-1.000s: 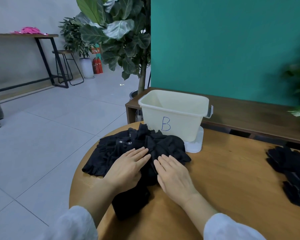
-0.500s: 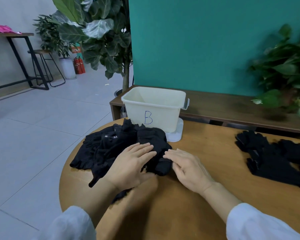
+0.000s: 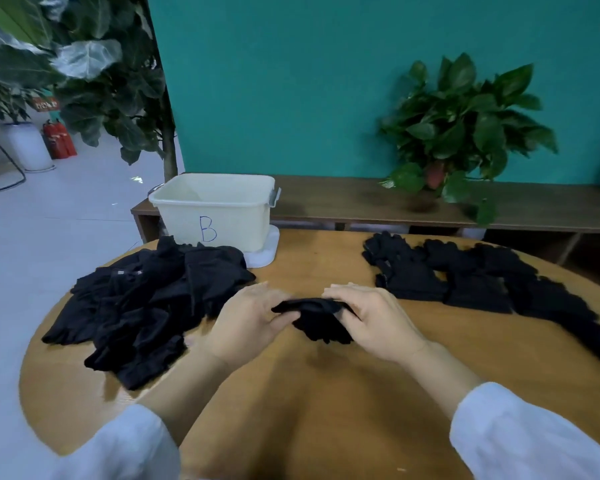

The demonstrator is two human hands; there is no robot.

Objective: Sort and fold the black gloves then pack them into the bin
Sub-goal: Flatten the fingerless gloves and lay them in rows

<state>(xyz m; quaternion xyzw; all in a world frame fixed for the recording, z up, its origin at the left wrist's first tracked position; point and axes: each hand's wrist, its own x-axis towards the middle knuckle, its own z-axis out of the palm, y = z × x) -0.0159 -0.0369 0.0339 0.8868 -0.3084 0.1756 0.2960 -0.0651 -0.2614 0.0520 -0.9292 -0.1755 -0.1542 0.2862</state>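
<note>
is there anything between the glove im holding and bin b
Nothing visible blocks it. The glove is held by the left hand and right hand; bare table lies before the open bin, with the left pile off to the side.

bin (image 3: 219, 216) behind left glove pile (image 3: 146, 306), second pile (image 3: 471, 275) right
</note>
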